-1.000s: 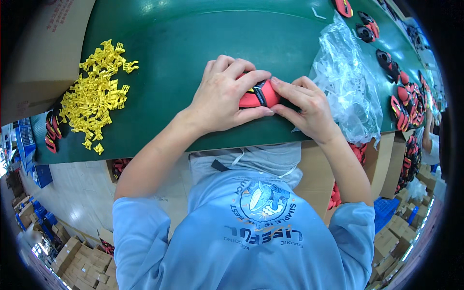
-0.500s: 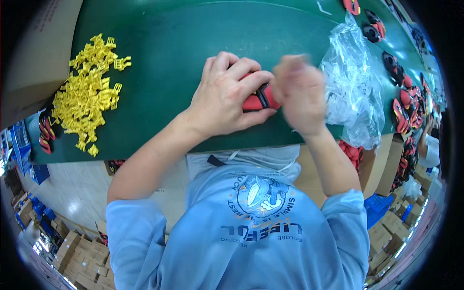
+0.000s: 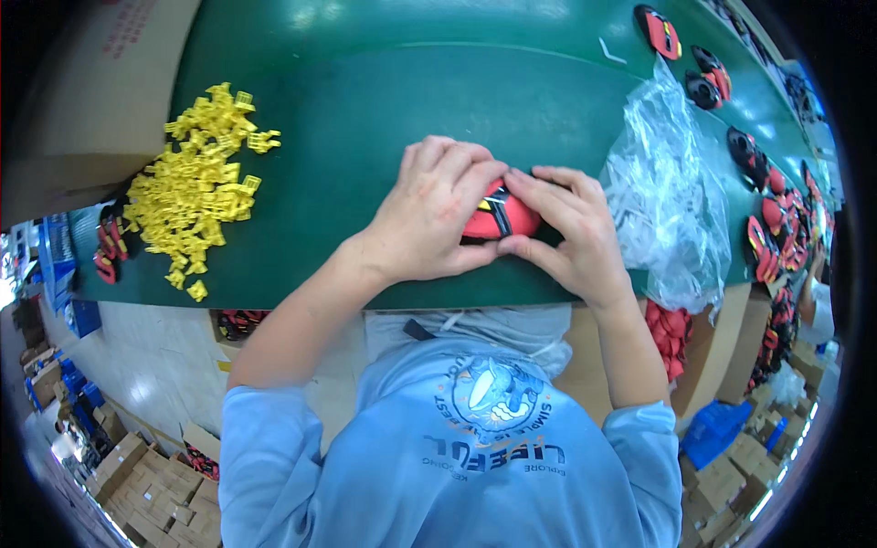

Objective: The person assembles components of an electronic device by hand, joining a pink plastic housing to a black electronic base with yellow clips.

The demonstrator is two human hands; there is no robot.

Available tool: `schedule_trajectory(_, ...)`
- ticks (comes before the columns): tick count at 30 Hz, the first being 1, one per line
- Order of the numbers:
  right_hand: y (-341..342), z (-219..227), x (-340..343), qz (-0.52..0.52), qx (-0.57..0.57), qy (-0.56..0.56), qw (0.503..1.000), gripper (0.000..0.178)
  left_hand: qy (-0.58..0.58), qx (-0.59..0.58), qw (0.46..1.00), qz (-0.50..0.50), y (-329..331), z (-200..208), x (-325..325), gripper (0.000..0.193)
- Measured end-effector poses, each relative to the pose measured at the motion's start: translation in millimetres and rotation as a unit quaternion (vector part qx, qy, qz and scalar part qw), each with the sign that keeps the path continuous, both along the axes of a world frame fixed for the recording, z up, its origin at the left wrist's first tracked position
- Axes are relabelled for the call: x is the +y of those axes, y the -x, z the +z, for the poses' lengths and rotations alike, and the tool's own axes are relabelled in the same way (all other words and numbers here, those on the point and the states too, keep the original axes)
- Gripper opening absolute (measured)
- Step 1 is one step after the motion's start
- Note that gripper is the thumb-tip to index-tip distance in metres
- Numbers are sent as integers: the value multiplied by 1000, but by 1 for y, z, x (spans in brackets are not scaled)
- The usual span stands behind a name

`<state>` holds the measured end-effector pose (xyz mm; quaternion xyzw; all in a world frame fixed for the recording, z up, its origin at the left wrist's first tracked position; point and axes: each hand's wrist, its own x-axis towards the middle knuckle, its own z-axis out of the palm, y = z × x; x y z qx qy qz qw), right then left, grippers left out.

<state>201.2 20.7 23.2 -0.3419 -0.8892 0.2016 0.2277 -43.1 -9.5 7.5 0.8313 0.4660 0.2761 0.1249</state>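
Observation:
A rounded red and black plastic shell [image 3: 516, 216] with a small yellow part sits between my two hands, just above or on the green tabletop near its front edge. My left hand [image 3: 438, 205] wraps its left side, covering much of it. Curled round the right side is my right hand [image 3: 575, 228], its thumb along the front edge and fingers over the far side. The shell's underside is hidden. To the left lies a heap of yellow plastic clips [image 3: 196, 183].
A crumpled clear plastic bag [image 3: 662, 183] holding pale pieces lies to the right. More red and black shells [image 3: 660, 35] line the table's far right. A cardboard box [image 3: 82, 100] stands at the left. Red parts [image 3: 669, 338] fill an open box below the table's right front edge.
My right hand, raised and blurred before, has come down onto the shell's right side. My left hand keeps its hold. The whole view has shifted slightly.

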Motion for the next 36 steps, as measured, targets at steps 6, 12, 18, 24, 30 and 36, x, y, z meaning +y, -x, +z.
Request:
schedule_trajectory(6,-6,-16,-15,-52,65,18,996,53,49,-21,997,-62,9,-2,-7,76)
schedule_trajectory(12,-3,-4,5,-39,43,-35,998,53,32,-16,998,-44,10,0,1,79)
schedule_trajectory(18,21,-9,4,27,82,-15,996,49,17,23,1000,-5,39,16,-13,73)
schedule_trajectory(24,-15,-3,-21,-17,147,14,989,49,-279,148,945,87,95,170,5,73)
schedule_trajectory(30,-17,-4,-23,65,123,19,990,31,-449,248,789,339,282,388,61,55)
schedule_trajectory(36,-5,-4,-3,92,120,-1,989,26,-371,226,843,318,277,393,136,58)
